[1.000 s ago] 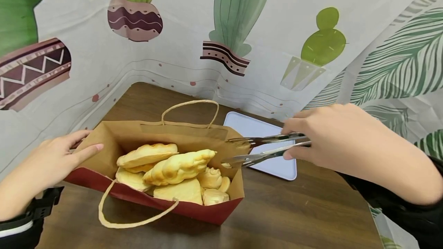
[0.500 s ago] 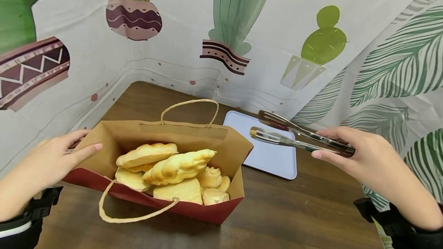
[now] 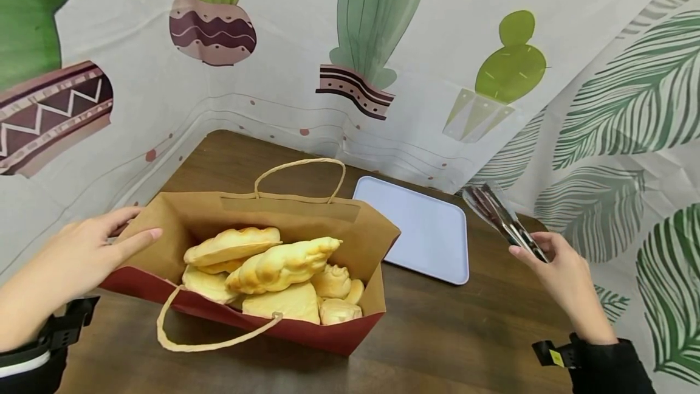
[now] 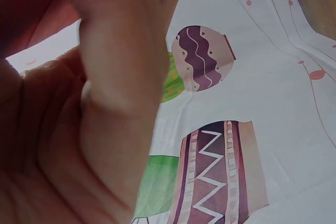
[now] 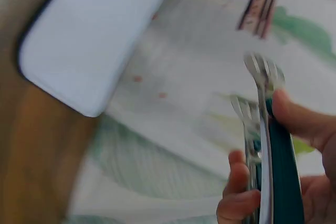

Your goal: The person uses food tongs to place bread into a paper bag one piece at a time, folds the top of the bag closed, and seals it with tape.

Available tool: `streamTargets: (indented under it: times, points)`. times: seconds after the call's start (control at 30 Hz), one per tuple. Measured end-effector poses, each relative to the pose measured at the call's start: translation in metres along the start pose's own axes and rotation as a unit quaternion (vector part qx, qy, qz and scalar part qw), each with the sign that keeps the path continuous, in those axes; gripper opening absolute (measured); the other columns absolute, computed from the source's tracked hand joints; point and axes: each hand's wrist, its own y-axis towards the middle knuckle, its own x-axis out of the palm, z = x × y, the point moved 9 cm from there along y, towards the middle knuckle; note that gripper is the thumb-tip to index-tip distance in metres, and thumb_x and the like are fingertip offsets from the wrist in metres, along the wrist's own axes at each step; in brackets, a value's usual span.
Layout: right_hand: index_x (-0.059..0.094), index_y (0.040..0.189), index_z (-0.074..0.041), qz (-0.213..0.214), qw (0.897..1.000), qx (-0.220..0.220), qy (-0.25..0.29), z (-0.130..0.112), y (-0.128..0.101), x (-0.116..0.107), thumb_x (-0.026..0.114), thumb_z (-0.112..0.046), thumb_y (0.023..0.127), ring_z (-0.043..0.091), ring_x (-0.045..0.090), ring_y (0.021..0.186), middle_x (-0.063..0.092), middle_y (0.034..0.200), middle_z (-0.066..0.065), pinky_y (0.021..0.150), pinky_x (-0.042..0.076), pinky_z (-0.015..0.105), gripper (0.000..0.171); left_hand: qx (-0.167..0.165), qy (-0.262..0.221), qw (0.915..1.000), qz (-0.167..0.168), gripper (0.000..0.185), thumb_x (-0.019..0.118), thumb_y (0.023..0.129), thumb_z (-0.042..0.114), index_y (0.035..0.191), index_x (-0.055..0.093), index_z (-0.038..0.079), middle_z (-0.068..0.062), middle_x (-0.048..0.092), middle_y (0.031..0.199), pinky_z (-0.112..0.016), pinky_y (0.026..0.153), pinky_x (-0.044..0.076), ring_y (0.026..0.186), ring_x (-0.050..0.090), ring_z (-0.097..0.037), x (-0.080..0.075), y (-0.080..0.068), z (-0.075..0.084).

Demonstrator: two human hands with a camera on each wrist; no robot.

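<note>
A red paper bag (image 3: pixel 333 339) with a brown inside and cord handles lies with its mouth toward me in the head view. Several pale golden breads (image 3: pixel 284 265) fill it, a long twisted one on top. My left hand (image 3: pixel 82 251) grips the bag's left edge, thumb inside the rim and fingers outside. Off to the right, my right hand (image 3: pixel 571 275) holds metal tongs (image 3: pixel 508 224) with nothing between their ends. The right wrist view shows thumb and fingers around the tongs' dark green handles (image 5: pixel 283 182). The left wrist view hides most of what that hand grips.
A pale blue tray (image 3: pixel 429 233) lies flat on the brown wooden table (image 3: pixel 465 327), right of the bag. Behind the table hangs a white cloth (image 3: pixel 284 65) printed with cacti and leaves.
My right hand has drawn the tongs from the bag's right side, past the tray, to the far right. The tongs' arms have come closer together. My left hand has stayed on the bag.
</note>
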Motion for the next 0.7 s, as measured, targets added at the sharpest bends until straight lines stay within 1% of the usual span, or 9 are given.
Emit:
streamTargets:
  times: [0.1,0.13,0.23,0.3,0.4,0.47,0.57,0.7]
  points:
    - [0.038,0.130,0.010,-0.005,0.999,0.048,0.020,0.027,0.005,0.017,0.055,-0.046,0.090,0.037,0.055,0.089,0.054,0.112,0.032,0.063,0.037,0.034,0.070,0.000,0.001,1.0000,0.003,0.072,0.049,0.093,0.046,0.136,0.035,-0.010,-0.043,0.039,0.127,-0.068,0.081,0.035,0.110,0.040,-0.062,0.000,0.000,0.000]
    - [0.036,0.131,0.011,-0.009,0.998,0.064,0.027,0.036,0.007,0.023,0.054,-0.044,0.091,0.038,0.055,0.089,0.053,0.113,0.033,0.063,0.038,0.034,0.070,0.001,0.002,1.0000,0.004,0.072,0.049,0.093,0.046,0.136,0.036,-0.010,-0.043,0.039,0.127,-0.068,0.081,0.035,0.110,0.040,-0.062,0.000,0.000,-0.001]
    - [0.030,0.134,0.013,-0.037,0.993,0.107,0.046,0.059,0.011,0.043,0.050,-0.040,0.094,0.044,0.053,0.096,0.046,0.120,0.036,0.069,0.044,0.042,0.069,0.002,0.004,1.0000,0.008,0.072,0.050,0.092,0.046,0.136,0.037,-0.010,-0.043,0.040,0.126,-0.068,0.081,0.035,0.110,0.040,-0.062,0.000,0.000,-0.001]
    - [0.027,0.136,0.014,-0.060,0.988,0.131,0.059,0.074,0.012,0.057,0.047,-0.037,0.095,0.047,0.047,0.106,0.040,0.126,0.037,0.079,0.043,0.050,0.068,0.003,0.004,0.9999,0.010,0.072,0.050,0.092,0.046,0.135,0.037,-0.010,-0.042,0.040,0.126,-0.068,0.081,0.034,0.110,0.040,-0.062,0.000,0.000,-0.001]
    - [0.024,0.137,0.014,-0.084,0.982,0.151,0.072,0.091,0.017,0.076,0.044,-0.035,0.096,0.050,0.039,0.116,0.033,0.131,0.038,0.090,0.038,0.056,0.067,0.004,0.005,0.9999,0.012,0.071,0.050,0.092,0.046,0.135,0.037,-0.010,-0.042,0.040,0.126,-0.068,0.081,0.034,0.110,0.040,-0.062,0.000,0.000,-0.001]
    - [0.025,0.137,0.014,-0.091,0.980,0.158,0.077,0.100,0.022,0.087,0.044,-0.035,0.096,0.051,0.034,0.120,0.031,0.133,0.038,0.096,0.034,0.058,0.066,0.004,0.006,0.9999,0.012,0.071,0.050,0.092,0.046,0.135,0.037,-0.010,-0.042,0.040,0.126,-0.068,0.081,0.034,0.110,0.040,-0.062,0.000,0.001,-0.001]
    - [0.026,0.136,0.015,-0.098,0.977,0.170,0.088,0.111,0.029,0.101,0.044,-0.034,0.095,0.052,0.030,0.123,0.031,0.134,0.038,0.100,0.032,0.058,0.066,0.004,0.007,0.9999,0.011,0.072,0.050,0.092,0.046,0.135,0.037,-0.010,-0.042,0.041,0.126,-0.068,0.081,0.035,0.110,0.040,-0.062,0.000,0.001,-0.001]
    - [0.024,0.136,0.015,-0.107,0.969,0.191,0.110,0.121,0.034,0.116,0.044,-0.032,0.095,0.052,0.028,0.124,0.028,0.135,0.038,0.101,0.031,0.058,0.066,0.004,0.007,0.9999,0.011,0.071,0.050,0.092,0.046,0.135,0.037,-0.010,-0.042,0.040,0.127,-0.067,0.082,0.034,0.111,0.040,-0.062,0.000,0.001,-0.001]
